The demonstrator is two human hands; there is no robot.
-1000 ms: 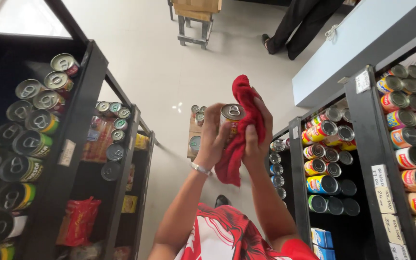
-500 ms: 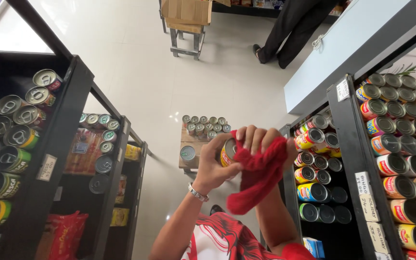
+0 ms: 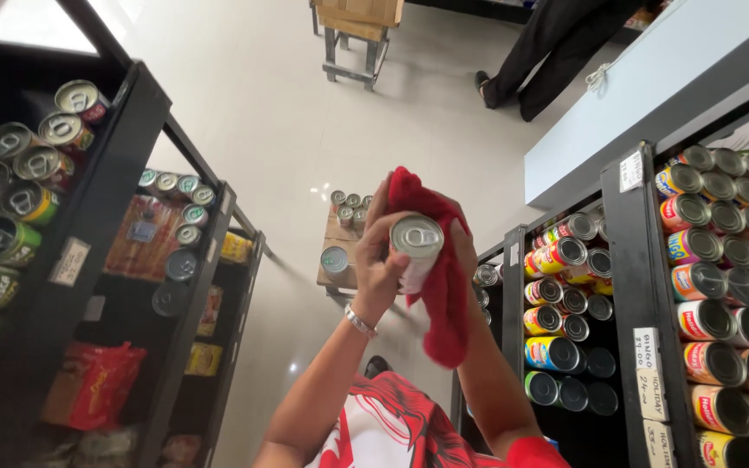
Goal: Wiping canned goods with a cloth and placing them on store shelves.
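Observation:
My left hand (image 3: 373, 270), a bracelet on its wrist, grips a tin can (image 3: 416, 244) whose silver pull-tab top faces the camera. A red cloth (image 3: 440, 299) wraps the can's far and right side and hangs down below it. My right hand (image 3: 465, 250) holds that cloth against the can and is mostly hidden under it. Both hands are raised between two black shelf racks.
The left rack (image 3: 114, 217) and the right rack (image 3: 630, 286) hold rows of cans. A low wooden stand (image 3: 336, 276) with several cans is on the floor beyond my hands. Farther off are a person in black trousers (image 3: 556, 43) and a stool with a cardboard box (image 3: 357, 26).
The can has turned so its top faces the camera. The red cloth has slid from the can's front to its right side and back. Both hands shifted slightly.

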